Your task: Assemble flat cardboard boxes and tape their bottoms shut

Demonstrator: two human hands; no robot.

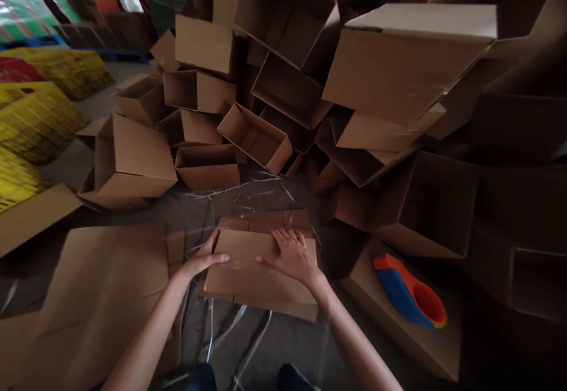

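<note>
A flattened cardboard box (248, 276) lies low in front of me, on top of other folded cardboard (266, 220) whose flaps stick out behind it. My left hand (206, 259) grips its left edge, thumb on the upper face and fingers round the side, partly hidden. Spread over the right part of the same box is my right hand (292, 255), palm down with the fingers apart. White plastic strapping (210, 332) trails out from beneath the stack towards my feet.
Open empty cartons (254, 137) are heaped ahead and to the right. A large flat cardboard sheet (106, 284) lies at left. An orange-and-blue tape dispenser (410, 290) rests on a carton (398, 326) at right. Yellow crates (39, 116) stand far left.
</note>
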